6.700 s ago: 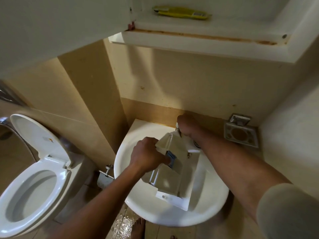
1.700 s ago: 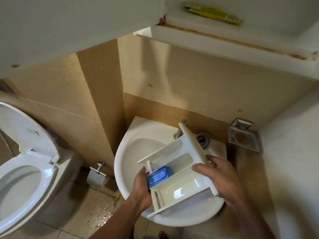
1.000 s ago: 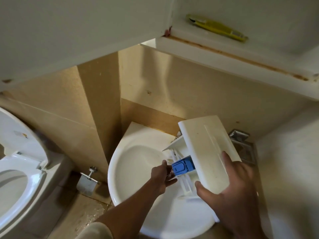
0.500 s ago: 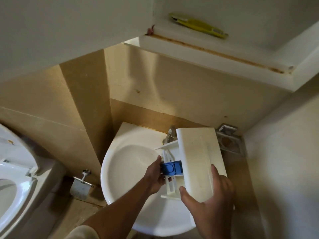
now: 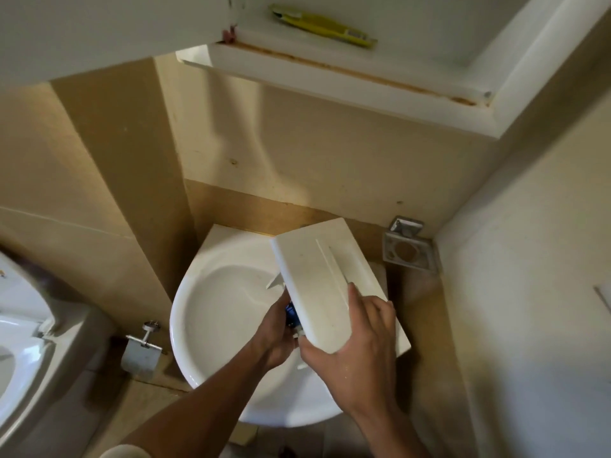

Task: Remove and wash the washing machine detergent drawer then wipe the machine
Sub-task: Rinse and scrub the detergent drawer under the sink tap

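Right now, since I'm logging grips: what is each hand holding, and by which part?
The right hand grips the drawer by the near end of its front panel; the left hand holds it at the blue insert.

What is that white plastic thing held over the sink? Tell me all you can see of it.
The detergent drawer is a long tray of white, slightly yellowed plastic, held tilted over the sink with a broad flat face towards the camera. Two thin lines run along that face. A blue insert and a white inner wall peek out on its left edge. The right hand grips its near end; the left hand holds it by the blue insert.
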